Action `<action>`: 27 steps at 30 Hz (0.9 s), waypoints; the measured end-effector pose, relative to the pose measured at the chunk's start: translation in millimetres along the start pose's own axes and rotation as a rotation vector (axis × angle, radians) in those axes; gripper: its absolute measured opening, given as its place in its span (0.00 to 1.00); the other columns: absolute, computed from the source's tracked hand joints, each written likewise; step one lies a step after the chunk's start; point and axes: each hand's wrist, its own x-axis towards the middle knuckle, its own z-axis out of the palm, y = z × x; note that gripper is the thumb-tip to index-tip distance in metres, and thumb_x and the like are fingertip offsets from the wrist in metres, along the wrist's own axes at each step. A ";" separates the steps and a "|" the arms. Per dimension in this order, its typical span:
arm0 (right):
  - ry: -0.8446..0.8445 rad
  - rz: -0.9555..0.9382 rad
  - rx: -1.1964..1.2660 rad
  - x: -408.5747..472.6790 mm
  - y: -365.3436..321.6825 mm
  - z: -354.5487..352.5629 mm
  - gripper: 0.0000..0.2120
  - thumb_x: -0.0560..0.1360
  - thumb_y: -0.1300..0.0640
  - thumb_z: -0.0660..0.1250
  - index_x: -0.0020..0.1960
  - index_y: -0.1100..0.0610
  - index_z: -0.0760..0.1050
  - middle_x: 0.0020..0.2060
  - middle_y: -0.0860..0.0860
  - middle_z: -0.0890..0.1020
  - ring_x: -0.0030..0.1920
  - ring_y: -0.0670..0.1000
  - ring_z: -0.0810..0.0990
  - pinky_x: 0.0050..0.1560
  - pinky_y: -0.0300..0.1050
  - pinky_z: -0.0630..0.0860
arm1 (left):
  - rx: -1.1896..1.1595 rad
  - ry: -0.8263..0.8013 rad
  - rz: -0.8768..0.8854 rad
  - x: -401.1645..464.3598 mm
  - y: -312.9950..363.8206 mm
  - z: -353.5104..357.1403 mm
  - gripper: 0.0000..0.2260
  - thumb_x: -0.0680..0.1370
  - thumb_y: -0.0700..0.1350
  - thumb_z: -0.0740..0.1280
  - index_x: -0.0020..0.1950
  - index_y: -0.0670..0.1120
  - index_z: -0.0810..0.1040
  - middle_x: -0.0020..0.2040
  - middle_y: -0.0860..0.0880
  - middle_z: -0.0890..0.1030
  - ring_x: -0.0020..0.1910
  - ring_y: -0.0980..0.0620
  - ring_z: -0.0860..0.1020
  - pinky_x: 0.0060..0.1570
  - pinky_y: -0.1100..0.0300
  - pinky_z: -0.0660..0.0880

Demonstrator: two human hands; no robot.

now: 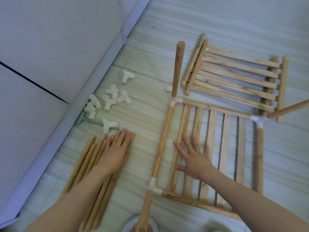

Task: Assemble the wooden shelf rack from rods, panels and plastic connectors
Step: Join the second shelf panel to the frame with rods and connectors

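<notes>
Head view: my left hand (115,152) lies flat, fingers straight, on loose rods (87,166) near left on the floor. My right hand (194,159) is spread flat on the slatted panel (225,156) w/ corner rods upright in connectors. White connectors (108,99) scattered far left; spare panels (237,77) far right.

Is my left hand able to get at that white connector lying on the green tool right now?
Probably yes. Your left hand lies flat on the loose rods, fingertips just short of the white connector on the green tool, and nothing lies between them.
</notes>
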 end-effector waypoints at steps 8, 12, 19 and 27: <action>-0.030 0.018 -0.052 2.4 0.7 2.7 0.41 0.73 0.29 0.48 0.65 0.43 0.20 0.63 0.47 0.18 0.69 0.58 0.22 0.68 0.71 0.40 | -0.052 0.289 -0.129 39.6 -14.3 -24.1 0.28 0.79 0.41 0.57 0.77 0.48 0.51 0.78 0.44 0.45 0.76 0.45 0.40 0.71 0.44 0.37; -0.055 0.013 -0.060 2.7 0.9 0.9 0.43 0.73 0.29 0.50 0.66 0.44 0.20 0.63 0.48 0.18 0.68 0.58 0.22 0.68 0.71 0.40 | -0.365 0.193 -0.391 53.1 -23.0 -28.3 0.25 0.75 0.35 0.63 0.72 0.42 0.61 0.76 0.40 0.47 0.75 0.41 0.46 0.72 0.46 0.50; -0.064 -0.002 -0.059 2.6 1.8 -2.6 0.43 0.73 0.30 0.52 0.70 0.41 0.25 0.64 0.47 0.19 0.69 0.59 0.23 0.68 0.71 0.41 | -0.350 0.348 -0.317 43.4 -25.1 -22.0 0.17 0.75 0.33 0.63 0.64 0.38 0.72 0.71 0.39 0.63 0.66 0.38 0.66 0.64 0.47 0.65; -0.119 -0.043 0.040 2.4 7.2 -18.0 0.38 0.75 0.34 0.54 0.74 0.40 0.32 0.70 0.45 0.25 0.72 0.57 0.27 0.69 0.69 0.42 | -0.713 0.356 -0.159 33.8 2.5 -60.8 0.14 0.73 0.49 0.71 0.55 0.47 0.75 0.56 0.50 0.67 0.50 0.53 0.72 0.50 0.66 0.67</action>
